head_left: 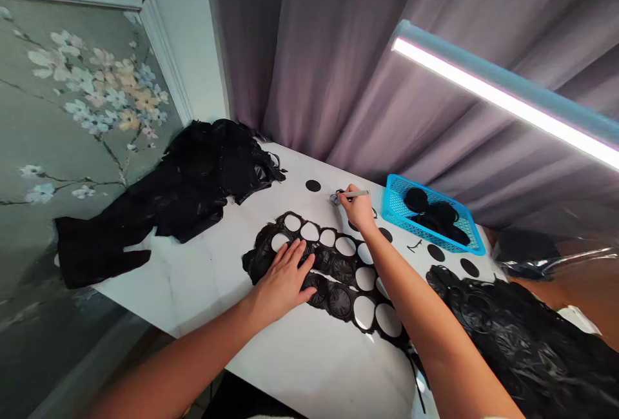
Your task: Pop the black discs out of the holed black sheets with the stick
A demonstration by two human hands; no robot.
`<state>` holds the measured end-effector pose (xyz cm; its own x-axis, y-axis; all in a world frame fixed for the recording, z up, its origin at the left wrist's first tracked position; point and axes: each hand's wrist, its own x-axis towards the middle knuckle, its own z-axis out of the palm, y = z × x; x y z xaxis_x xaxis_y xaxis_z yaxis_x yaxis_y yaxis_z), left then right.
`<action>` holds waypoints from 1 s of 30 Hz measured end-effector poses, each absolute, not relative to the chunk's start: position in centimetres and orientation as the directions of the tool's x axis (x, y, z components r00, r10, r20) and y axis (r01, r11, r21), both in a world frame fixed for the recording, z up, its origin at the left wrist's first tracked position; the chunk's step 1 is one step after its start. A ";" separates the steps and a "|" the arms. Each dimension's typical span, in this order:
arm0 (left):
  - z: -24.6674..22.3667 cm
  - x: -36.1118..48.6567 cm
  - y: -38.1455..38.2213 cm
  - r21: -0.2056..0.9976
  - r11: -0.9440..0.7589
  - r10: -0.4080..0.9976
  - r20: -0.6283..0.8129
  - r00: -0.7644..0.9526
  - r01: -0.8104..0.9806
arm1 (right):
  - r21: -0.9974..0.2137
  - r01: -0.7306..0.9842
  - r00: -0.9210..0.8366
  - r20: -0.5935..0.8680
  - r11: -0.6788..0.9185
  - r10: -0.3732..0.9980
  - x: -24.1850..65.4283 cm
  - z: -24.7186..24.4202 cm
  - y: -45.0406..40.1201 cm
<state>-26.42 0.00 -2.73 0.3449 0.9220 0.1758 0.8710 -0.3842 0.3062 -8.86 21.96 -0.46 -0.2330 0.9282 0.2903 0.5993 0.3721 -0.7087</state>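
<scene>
My left hand (284, 279) lies flat with its fingers spread on a black sheet of thin material (316, 293). Rows of round openings run along the sheet. Many show white; several others are filled by wrinkled black rounds (340, 301). Beyond the sheet, my right hand (356, 210) is closed around a slim grey pen-like tool (358, 193). The tool's front end is by a small dark, shiny bit on the table that I cannot make out. To the left of that hand is a flat black disc (313, 185), and more black discs (436, 252) lie to its right.
A blue perforated basket (394, 219) with black rounds in it stands at the table's back right. Heaps of black material lie at the left (193, 177) and right (522, 335). A bright tube lamp (503, 93) hangs before the purple-grey curtain (338, 51).
</scene>
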 end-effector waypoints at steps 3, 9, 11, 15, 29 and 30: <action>-2.8 -26.4 -0.1 0.339 -0.392 0.919 0.190 0.346 0.855 | -0.794 0.532 -0.246 0.187 0.294 0.951 -9.3 -1.2 20.8; -0.5 -27.4 0.8 0.604 -0.338 0.910 0.406 0.086 0.722 | -0.996 0.073 -0.412 -0.069 -0.043 0.909 -9.0 1.2 14.5; 0.7 -27.8 1.1 0.744 -0.312 0.912 0.408 -0.033 0.591 | -0.945 -0.126 -0.529 -0.193 -0.301 0.827 -8.6 2.8 11.7; 3.0 -27.4 0.6 0.987 -0.097 0.994 0.088 0.066 0.132 | -0.784 -0.261 -0.617 -0.313 -0.563 0.722 -7.5 5.1 7.1; 6.9 -24.4 -2.2 0.917 0.287 0.923 -0.187 0.336 -0.278 | -0.536 -0.492 -0.559 -0.410 -0.686 0.721 -4.1 6.4 0.8; 7.0 -24.2 -2.2 0.916 0.292 0.920 -0.192 0.341 -0.274 | -0.535 -0.491 -0.555 -0.416 -0.688 0.720 -3.9 6.4 0.7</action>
<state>-24.21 -2.24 7.01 0.3409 0.9204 -0.1916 -0.2742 0.2923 0.9162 -3.92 0.66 6.44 -0.5551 0.7203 -0.4161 -0.4913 -0.6875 -0.5347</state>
